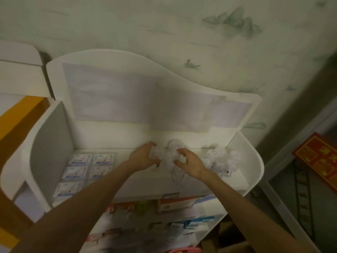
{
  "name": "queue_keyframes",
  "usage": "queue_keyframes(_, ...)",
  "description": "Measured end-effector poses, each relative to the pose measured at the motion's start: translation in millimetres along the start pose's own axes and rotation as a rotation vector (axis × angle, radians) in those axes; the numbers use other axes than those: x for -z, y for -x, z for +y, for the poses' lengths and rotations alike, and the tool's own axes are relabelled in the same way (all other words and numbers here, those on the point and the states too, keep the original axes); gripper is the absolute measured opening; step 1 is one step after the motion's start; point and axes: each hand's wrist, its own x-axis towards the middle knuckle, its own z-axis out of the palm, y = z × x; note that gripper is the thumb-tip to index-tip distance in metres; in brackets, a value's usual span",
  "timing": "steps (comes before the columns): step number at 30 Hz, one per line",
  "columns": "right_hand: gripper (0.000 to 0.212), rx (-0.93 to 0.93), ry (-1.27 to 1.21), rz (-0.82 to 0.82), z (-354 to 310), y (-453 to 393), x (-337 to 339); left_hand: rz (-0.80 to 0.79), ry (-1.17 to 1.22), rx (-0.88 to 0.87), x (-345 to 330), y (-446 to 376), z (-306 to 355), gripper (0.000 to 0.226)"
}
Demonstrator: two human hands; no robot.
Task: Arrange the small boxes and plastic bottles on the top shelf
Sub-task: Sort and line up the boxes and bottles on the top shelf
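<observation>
The bottles (165, 155) are clear, crinkled plastic, blurred and hard to count, bunched at the middle of the top shelf (242, 181) near its back wall. More clear bottles (221, 156) sit at the shelf's right end, and flat white boxes (85, 168) with blue print lie in rows at its left.

The middle bunch lies between the two hands. The left hand (143, 157) curls round its left side, fingers bent on the plastic. The right hand (189, 162) grips the right side, fingers and thumb hooked in.

Both forearms reach up and forward, converging on the bunch.
</observation>
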Motion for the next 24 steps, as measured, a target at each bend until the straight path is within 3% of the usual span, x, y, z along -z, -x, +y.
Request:
queue_keyframes(5,0.066,-0.004,-0.098,-0.063,4.1,-7.9,9.4,0.024,-0.046,0.006,4.9,-9.5,-3.2,0.075)
queue_keyframes(9,0.076,0.001,-0.022,-0.116,0.5,-12.6,13.1,0.054,0.000,0.078,9.4,-16.7,-1.3,0.071)
queue_keyframes(19,0.065,-0.017,0.063,-0.045,-10.4,-11.5,12.0,0.022,0.270,0.236,13.9,-26.5,-11.1,0.070)
queue_keyframes(24,0.058,-0.035,-0.036,0.006,-20.0,-12.3,11.8,0.039,0.324,0.232,17.0,-25.7,-17.5,0.055)
